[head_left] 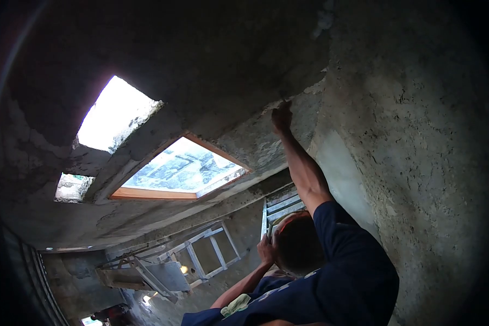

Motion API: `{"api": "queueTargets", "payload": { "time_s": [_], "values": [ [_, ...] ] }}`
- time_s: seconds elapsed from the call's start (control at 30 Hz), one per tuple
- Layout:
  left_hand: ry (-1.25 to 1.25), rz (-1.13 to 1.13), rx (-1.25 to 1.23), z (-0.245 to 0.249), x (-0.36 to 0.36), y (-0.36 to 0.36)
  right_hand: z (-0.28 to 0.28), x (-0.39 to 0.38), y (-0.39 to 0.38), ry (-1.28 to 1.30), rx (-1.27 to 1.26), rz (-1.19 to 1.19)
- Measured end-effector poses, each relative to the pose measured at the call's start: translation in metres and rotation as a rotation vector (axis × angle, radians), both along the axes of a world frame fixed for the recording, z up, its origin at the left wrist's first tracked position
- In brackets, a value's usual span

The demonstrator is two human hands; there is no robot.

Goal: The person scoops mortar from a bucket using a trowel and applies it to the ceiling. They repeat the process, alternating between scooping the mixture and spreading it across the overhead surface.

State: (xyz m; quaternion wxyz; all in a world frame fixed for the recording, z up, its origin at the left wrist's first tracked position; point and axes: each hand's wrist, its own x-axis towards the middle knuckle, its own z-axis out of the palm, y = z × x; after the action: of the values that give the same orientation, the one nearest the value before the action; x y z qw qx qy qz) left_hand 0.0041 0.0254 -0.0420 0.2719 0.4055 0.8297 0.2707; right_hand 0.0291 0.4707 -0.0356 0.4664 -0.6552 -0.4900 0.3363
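Note:
Neither of my hands shows in the head view. Close in front, a co-worker in a dark blue shirt [353, 271] is seen from behind. The co-worker's raised hand [281, 118] reaches up to a rough broken plaster edge [315, 87], with a small dark tip showing at the fingers. Beside the co-worker's head, their other hand [265, 250] is lifted and bent. A pale greenish cloth-like piece [236, 304] lies against the shirt.
A wood-framed window [155, 193] and a bright opening [114, 117] break the dark plaster surface. Rough wall [418, 163] fills the right side. Behind the co-worker stand a metal ladder-like frame [217, 252] and a second pale ladder [282, 205]. The view is tilted.

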Motion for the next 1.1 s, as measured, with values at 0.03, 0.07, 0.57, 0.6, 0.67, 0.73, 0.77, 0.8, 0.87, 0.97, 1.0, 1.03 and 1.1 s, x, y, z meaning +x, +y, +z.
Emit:
{"api": "queueTargets", "payload": {
  "time_s": [0.03,0.07,0.57,0.6,0.67,0.73,0.77,0.8,0.87,0.97,1.0,1.03,1.1],
  "values": [
    [0.001,0.003,-0.021,0.002,-0.001,0.000,-0.001,0.001,-0.007,0.026,-0.025,-0.005],
    [0.001,0.004,-0.020,0.003,0.001,0.001,-0.001,0.000,-0.009,0.026,-0.023,-0.004],
    [-0.008,0.008,-0.022,-0.003,0.000,-0.004,0.036,-0.038,0.033,-0.121,0.296,0.008],
    [-0.007,0.009,-0.015,-0.002,0.000,-0.004,0.026,-0.034,0.028,-0.118,0.187,0.012],
    [0.005,0.003,-0.027,-0.001,0.001,-0.004,0.015,-0.025,0.015,-0.118,0.082,0.006],
    [-0.008,-0.004,-0.010,-0.004,0.000,-0.005,0.010,-0.014,-0.003,0.022,-0.100,0.038],
    [-0.017,-0.003,0.002,-0.005,-0.001,-0.006,0.003,-0.012,-0.007,0.022,-0.095,0.032],
    [-0.017,-0.008,0.007,-0.004,-0.001,-0.005,-0.007,-0.011,-0.009,-0.036,-0.087,0.023],
    [-0.022,0.010,0.060,-0.003,0.001,-0.006,-0.010,-0.009,-0.010,-0.099,-0.081,0.012],
    [-0.028,0.021,0.070,-0.002,0.002,-0.006,0.015,-0.015,-0.004,-0.074,0.158,-0.061],
    [-0.028,0.021,0.068,-0.002,0.001,-0.006,0.028,-0.019,0.007,-0.049,0.290,-0.031],
    [-0.033,0.019,0.035,-0.002,0.001,-0.006,0.040,-0.023,0.016,-0.024,0.422,0.000],
    [-0.036,0.019,-0.004,-0.003,0.001,-0.006,0.057,-0.040,0.037,-0.042,0.444,-0.016]
  ]
}}
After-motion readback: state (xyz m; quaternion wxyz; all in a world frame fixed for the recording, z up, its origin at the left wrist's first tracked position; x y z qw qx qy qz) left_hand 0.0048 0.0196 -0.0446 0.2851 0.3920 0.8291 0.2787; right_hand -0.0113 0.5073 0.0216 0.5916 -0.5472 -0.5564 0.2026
